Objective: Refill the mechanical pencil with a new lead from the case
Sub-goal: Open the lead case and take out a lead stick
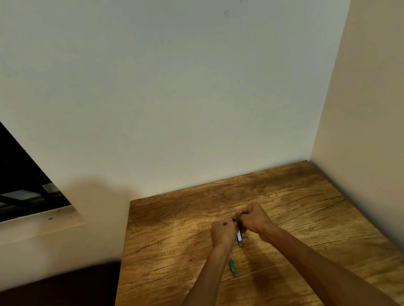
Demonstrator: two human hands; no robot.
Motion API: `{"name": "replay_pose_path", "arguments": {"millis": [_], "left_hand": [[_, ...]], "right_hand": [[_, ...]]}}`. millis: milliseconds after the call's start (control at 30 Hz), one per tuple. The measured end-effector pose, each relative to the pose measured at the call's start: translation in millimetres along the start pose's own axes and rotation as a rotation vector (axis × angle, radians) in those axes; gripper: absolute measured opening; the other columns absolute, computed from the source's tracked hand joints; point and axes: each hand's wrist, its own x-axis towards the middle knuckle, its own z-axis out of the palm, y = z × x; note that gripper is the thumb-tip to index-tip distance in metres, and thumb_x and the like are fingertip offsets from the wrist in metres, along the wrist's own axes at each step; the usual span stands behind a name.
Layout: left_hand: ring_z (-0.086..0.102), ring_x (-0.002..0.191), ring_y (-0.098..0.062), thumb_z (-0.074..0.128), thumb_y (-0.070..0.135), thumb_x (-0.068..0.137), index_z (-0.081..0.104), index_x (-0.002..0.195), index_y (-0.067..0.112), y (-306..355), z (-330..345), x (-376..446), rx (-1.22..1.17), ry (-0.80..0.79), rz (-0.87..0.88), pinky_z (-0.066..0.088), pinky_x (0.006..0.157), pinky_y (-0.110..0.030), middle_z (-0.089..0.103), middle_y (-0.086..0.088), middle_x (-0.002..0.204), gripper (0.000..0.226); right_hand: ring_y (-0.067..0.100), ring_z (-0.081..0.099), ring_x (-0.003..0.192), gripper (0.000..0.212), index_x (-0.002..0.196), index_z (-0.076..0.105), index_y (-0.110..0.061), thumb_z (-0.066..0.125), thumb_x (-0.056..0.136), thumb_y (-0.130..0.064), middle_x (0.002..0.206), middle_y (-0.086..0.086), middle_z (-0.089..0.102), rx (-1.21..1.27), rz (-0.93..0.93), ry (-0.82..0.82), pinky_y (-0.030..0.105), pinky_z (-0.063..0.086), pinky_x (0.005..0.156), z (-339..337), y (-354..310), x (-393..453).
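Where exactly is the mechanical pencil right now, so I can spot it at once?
Start at the wooden table set in the corner of the walls. Find the left hand near its middle, then follow that forearm toward the camera. The mechanical pencil pokes out beside the forearm: a slim green stick, the only green thing there, unlike the pale case between the hands.

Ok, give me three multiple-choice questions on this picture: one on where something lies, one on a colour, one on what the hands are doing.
1. Where does the slim green mechanical pencil lie?
A on the windowsill
B on the brown wooden table, beside the left forearm
C on the floor

2. What colour is the pencil?
A red
B yellow
C green

3. How are the left hand and right hand held?
A flat on the table
B curled together round the small grey lead case
C far apart

Answers:
B, its tip rests on the wood
C, its barrel shows green
B, curled fingers meet at the case
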Motion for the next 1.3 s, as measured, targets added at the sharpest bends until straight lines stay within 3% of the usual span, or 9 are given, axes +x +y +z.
{"name": "replay_pose_path", "arguments": {"millis": [233,367,500,600,667,767,933,1100,1300], "left_hand": [[0.066,0.055,-0.022,0.055,0.002,0.087,0.064,0.070,-0.002,-1.2,3.6,1.8,0.025,0.030,-0.004,0.062,0.066,-0.046,0.067,-0.017,0.067,0.020],[0.066,0.053,-0.019,0.057,0.004,0.088,0.068,0.086,-0.009,-3.3,3.9,0.8,-0.026,0.007,-0.022,0.063,0.065,-0.042,0.068,-0.014,0.066,0.017],[0.064,0.052,-0.019,0.052,0.001,0.090,0.068,0.079,-0.005,-7.5,0.0,2.4,-0.048,0.010,-0.016,0.061,0.059,-0.037,0.066,-0.013,0.065,0.020],[0.063,0.052,-0.019,0.054,0.003,0.091,0.068,0.074,-0.003,-11.3,-4.4,4.0,-0.060,0.008,-0.011,0.060,0.058,-0.033,0.067,-0.012,0.066,0.023],[0.064,0.056,-0.020,0.055,0.005,0.093,0.069,0.072,0.000,-13.4,-5.4,4.6,-0.073,-0.011,-0.012,0.060,0.064,-0.036,0.067,-0.011,0.066,0.026],[0.066,0.060,-0.019,0.055,0.007,0.095,0.069,0.073,0.001,-13.7,-6.7,5.3,-0.085,-0.042,-0.006,0.061,0.060,-0.032,0.068,-0.009,0.067,0.026],[0.065,0.059,-0.019,0.053,0.007,0.096,0.069,0.074,0.001,-11.2,-9.3,6.1,-0.093,-0.037,-0.010,0.060,0.065,-0.034,0.067,-0.009,0.066,0.028],[0.064,0.058,-0.019,0.052,0.006,0.097,0.067,0.072,0.002,-7.7,-12.0,5.2,-0.094,-0.035,-0.023,0.060,0.054,-0.026,0.067,-0.011,0.068,0.029],[0.064,0.060,-0.018,0.052,0.007,0.097,0.066,0.073,0.002,-8.4,-11.3,5.9,-0.100,-0.044,-0.040,0.060,0.061,-0.030,0.065,-0.011,0.069,0.028]], "right_hand": [[0.008,0.058,0.045,0.025,0.073,0.073,-0.001,0.066,0.091,-0.016,0.056,0.003,0.065,-0.084,0.001,0.026,0.020,0.045,0.046,0.6,-0.9,0.6],[0.009,0.059,0.056,0.017,0.077,0.074,-0.001,0.065,0.089,-0.009,0.063,0.003,0.065,-0.079,0.001,0.055,0.021,0.044,0.050,-3.3,-0.8,6.1],[0.007,0.056,0.056,0.022,0.068,0.070,-0.008,0.069,0.088,-0.015,0.061,0.000,0.063,-0.033,-0.011,0.080,0.024,0.043,0.054,-7.6,2.8,9.1],[0.013,0.059,0.062,0.022,0.073,0.072,-0.001,0.073,0.086,-0.020,0.067,0.007,0.067,-0.051,0.011,0.139,0.030,0.047,0.062,-10.3,13.3,10.9],[0.014,0.062,0.066,0.017,0.077,0.075,-0.001,0.073,0.085,-0.016,0.076,0.011,0.072,-0.154,0.005,0.187,0.026,0.047,0.061,-12.8,21.9,11.1],[0.004,0.058,0.061,0.009,0.077,0.075,-0.006,0.073,0.083,-0.013,0.075,0.004,0.072,-0.327,-0.028,0.200,0.019,0.043,0.057,-14.7,34.1,9.0],[0.015,0.067,0.086,0.008,0.090,0.073,-0.007,0.071,0.085,-0.011,0.092,0.006,0.073,-0.507,0.009,0.141,0.032,0.056,0.078,-15.7,51.1,5.6],[0.015,0.069,0.084,0.009,0.088,0.076,-0.006,0.067,0.086,-0.007,0.090,0.007,0.075,-0.544,-0.007,0.134,0.034,0.057,0.080,-15.7,56.8,4.4],[0.014,0.069,0.082,0.009,0.086,0.075,-0.009,0.066,0.086,-0.006,0.087,0.004,0.074,-0.547,0.009,0.155,0.033,0.057,0.080,-14.1,60.3,2.9]]}}
